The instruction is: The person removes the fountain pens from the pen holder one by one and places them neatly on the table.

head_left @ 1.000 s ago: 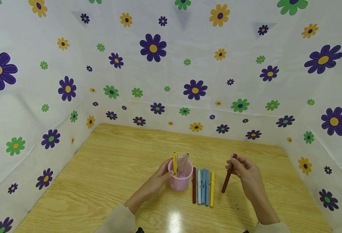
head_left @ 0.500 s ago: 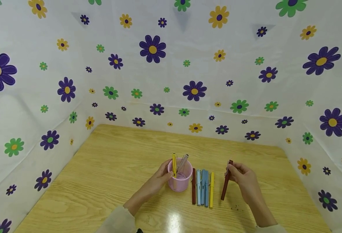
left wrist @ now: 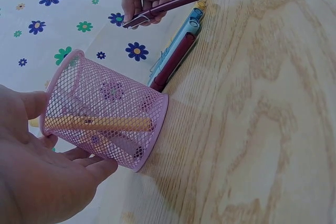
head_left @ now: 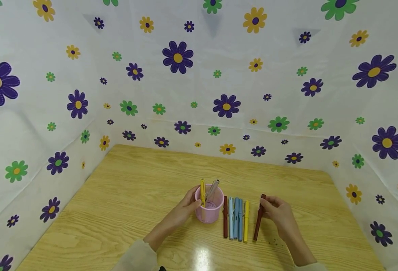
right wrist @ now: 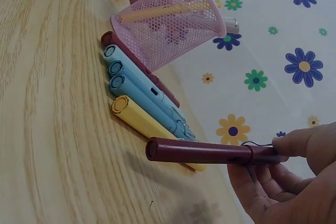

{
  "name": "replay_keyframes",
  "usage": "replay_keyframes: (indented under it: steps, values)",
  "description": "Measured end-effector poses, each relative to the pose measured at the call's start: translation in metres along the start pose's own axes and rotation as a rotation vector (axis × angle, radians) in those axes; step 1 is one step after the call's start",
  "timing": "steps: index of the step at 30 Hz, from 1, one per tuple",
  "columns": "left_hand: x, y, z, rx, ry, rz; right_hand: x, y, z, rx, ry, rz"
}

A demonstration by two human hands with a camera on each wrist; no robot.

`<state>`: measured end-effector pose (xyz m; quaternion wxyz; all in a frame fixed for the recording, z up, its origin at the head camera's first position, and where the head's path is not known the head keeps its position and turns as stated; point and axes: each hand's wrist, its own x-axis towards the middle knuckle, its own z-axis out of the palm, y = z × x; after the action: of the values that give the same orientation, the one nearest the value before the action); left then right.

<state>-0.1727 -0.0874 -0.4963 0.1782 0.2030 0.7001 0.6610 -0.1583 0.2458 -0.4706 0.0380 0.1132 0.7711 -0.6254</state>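
Observation:
A pink mesh pen cup [head_left: 208, 216] stands on the table, and my left hand [head_left: 181, 211] grips its left side with the thumb near the rim. Inside lean a yellow pen [head_left: 203, 188] and a grey pen [head_left: 214, 185]. My right hand [head_left: 281, 215] pinches a dark red pen [right wrist: 199, 152] by its clip end, its other end pointing down. In the right wrist view that lower end appears raised off the table. Between the hands lies a row: another dark red pen [head_left: 225, 218], a light blue pen [head_left: 231, 224], two blue pens [head_left: 240, 226] and a yellow pen [head_left: 246, 222].
The row of pens lies close to the cup's right side. Small dark specks [head_left: 275, 241] dot the wooden table [head_left: 145, 180] near my right wrist. A white flowered cloth [head_left: 199, 82] walls the table at the back and both sides.
My right hand has moved left and toward me with the dark red pen, bringing it beside the yellow pen at the row's end. My left hand and the cup stay in place.

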Motion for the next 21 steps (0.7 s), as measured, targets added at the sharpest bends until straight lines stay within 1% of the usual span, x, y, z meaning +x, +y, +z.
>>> replay_keyframes:
  steps: [6, 14, 21]
  values:
    - [0.000, 0.002, 0.001, -0.001, 0.004, 0.003, 0.002, 0.005, 0.002, -0.027, 0.004, 0.015]
    - [0.000, 0.002, 0.001, -0.005, 0.005, 0.010, 0.001, 0.009, 0.005, -0.023, 0.010, 0.022]
    - [-0.001, 0.003, 0.002, -0.002, 0.009, 0.010, 0.003, 0.014, 0.008, -0.096, 0.055, 0.001]
